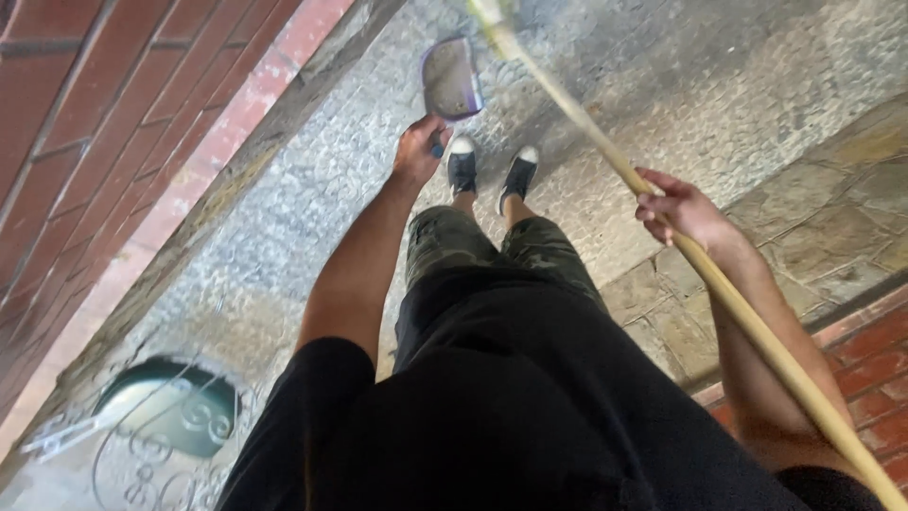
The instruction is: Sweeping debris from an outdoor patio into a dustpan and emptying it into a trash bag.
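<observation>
A grey stone-paved floor [312, 189] runs through the middle, with a red brick strip [123, 104] on its left and larger tan flagstones [832, 218] on the right; two dark sneakers [492, 170] stand on it at the far middle

From my feed I see a loose black short-sleeved shirt [530, 416] filling the lower frame, camouflage-print trousers [492, 248] in green and brown below it, and dark canvas sneakers [490, 170] with white toe caps. Both forearms are bare, without watch or rings.
</observation>
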